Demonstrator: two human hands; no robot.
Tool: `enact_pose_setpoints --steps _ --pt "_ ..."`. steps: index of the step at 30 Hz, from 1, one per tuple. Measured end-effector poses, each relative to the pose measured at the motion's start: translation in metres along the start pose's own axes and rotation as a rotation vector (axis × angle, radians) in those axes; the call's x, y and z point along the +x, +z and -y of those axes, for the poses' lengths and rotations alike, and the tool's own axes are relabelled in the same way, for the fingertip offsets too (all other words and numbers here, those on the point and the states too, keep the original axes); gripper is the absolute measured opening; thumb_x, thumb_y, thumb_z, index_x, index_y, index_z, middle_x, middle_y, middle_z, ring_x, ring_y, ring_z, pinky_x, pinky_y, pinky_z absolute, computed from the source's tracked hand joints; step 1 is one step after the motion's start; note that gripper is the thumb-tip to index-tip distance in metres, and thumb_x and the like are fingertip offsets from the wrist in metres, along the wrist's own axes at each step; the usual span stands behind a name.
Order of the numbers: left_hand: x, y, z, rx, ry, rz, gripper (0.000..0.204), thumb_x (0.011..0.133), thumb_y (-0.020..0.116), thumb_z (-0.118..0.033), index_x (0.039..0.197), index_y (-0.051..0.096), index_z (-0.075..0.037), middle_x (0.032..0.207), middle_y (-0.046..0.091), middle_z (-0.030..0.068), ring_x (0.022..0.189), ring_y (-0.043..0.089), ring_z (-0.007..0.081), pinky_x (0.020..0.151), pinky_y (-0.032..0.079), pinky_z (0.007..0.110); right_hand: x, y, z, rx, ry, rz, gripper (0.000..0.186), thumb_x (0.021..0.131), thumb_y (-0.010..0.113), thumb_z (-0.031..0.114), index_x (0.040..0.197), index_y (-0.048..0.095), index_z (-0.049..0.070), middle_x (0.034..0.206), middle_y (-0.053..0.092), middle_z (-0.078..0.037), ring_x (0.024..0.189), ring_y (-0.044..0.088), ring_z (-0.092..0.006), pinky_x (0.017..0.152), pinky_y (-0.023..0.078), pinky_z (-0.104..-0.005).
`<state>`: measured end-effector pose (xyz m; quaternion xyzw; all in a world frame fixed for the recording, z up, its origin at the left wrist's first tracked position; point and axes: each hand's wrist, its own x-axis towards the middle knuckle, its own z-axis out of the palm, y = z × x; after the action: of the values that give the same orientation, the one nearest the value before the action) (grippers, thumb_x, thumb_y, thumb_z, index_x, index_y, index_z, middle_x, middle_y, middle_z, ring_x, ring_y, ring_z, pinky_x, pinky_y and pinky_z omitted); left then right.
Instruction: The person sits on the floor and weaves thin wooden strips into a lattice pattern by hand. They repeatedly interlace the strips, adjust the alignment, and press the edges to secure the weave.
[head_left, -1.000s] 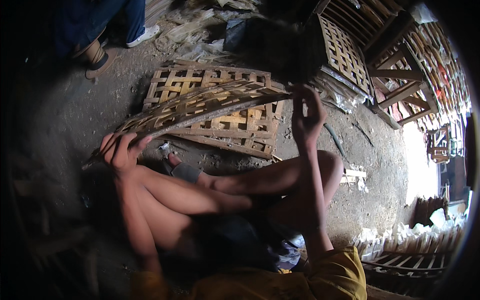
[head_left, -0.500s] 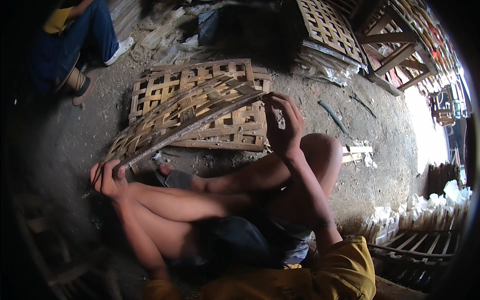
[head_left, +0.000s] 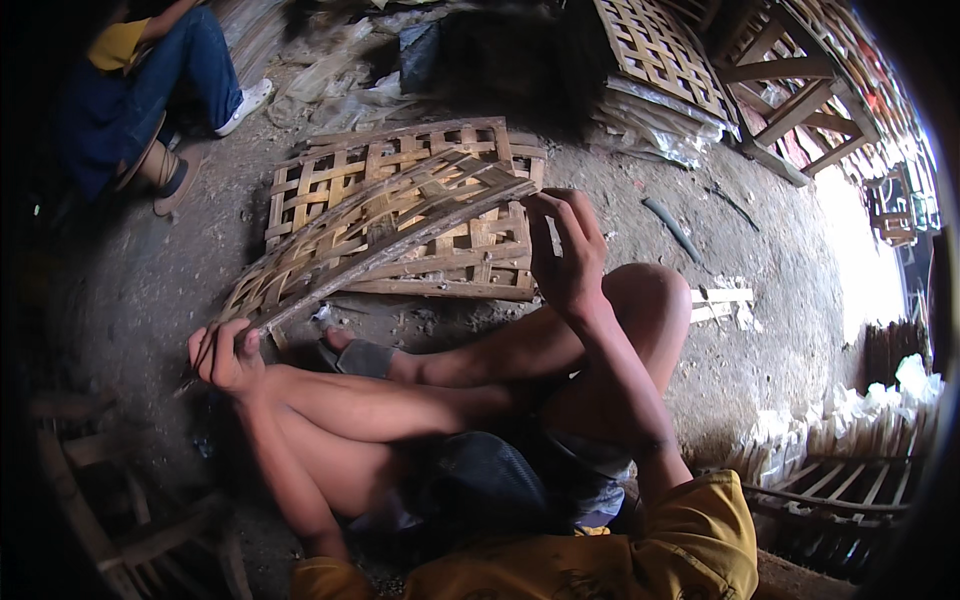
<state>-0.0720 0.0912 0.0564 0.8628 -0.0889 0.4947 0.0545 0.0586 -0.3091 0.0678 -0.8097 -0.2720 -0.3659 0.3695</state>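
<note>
A woven bamboo panel (head_left: 400, 247) is held tilted in front of me, its thick edge strip running from lower left up to the right. My left hand (head_left: 226, 356) is closed around the panel's near left corner, thumb up. At the other end, my right hand (head_left: 567, 250) pinches the right corner with bent fingers. Beneath and behind it, more woven bamboo panels (head_left: 440, 288) lie flat on the ground, partly covered by the held one. My legs are folded just this side of the panels.
A person (head_left: 195, 75) in jeans sits at the far left. Another woven panel (head_left: 665, 55) rests on plastic sheets at the back, beside a wooden frame (head_left: 800, 110). Dark strips (head_left: 672, 228) and pale slats (head_left: 722, 296) lie on the ground to the right. A slatted rack (head_left: 840, 490) stands lower right.
The whole view has shifted slightly. Both hands keep their hold on the panel, which stays at nearly the same tilt.
</note>
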Motion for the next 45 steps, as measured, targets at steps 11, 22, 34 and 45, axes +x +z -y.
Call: enact_pose_setpoints --steps 11,22,34,45 --pt "-0.006 0.000 0.004 -0.001 -0.042 -0.002 0.052 0.098 0.060 -0.053 0.078 0.065 -0.005 0.067 0.063 0.0095 0.063 0.061 0.0295 0.073 0.045 0.039 0.001 0.000 0.002 -0.107 -0.033 0.046 0.018 0.087 0.063 -0.007 0.103 0.065 0.000 0.100 0.065 -0.016 0.089 0.063 -0.0340 0.079 0.050 -0.0404" --pt "-0.003 0.001 0.002 0.004 -0.037 -0.005 0.052 0.098 0.059 -0.052 0.077 0.065 -0.005 0.068 0.064 0.0069 0.063 0.062 0.0275 0.073 0.044 0.038 0.001 0.006 0.000 -0.163 -0.096 0.037 0.018 0.088 0.062 -0.005 0.104 0.063 0.002 0.095 0.064 -0.013 0.087 0.061 -0.0302 0.080 0.045 -0.0392" --pt "-0.001 0.000 -0.003 0.020 -0.023 0.004 0.045 0.099 0.062 -0.046 0.078 0.065 -0.006 0.068 0.064 0.0052 0.062 0.062 0.0254 0.073 0.043 0.038 0.014 -0.006 0.006 -0.118 -0.088 0.211 0.027 0.080 0.059 -0.007 0.105 0.061 0.003 0.091 0.058 -0.011 0.088 0.059 -0.0291 0.079 0.046 -0.0407" --pt "-0.003 0.000 -0.007 0.042 -0.055 -0.009 0.040 0.097 0.067 -0.041 0.075 0.065 -0.007 0.068 0.065 0.0056 0.062 0.061 0.0256 0.074 0.043 0.038 -0.002 0.012 0.022 0.077 0.027 0.161 0.023 0.084 0.055 -0.011 0.105 0.058 0.000 0.091 0.058 -0.017 0.085 0.061 -0.0370 0.075 0.050 -0.0446"
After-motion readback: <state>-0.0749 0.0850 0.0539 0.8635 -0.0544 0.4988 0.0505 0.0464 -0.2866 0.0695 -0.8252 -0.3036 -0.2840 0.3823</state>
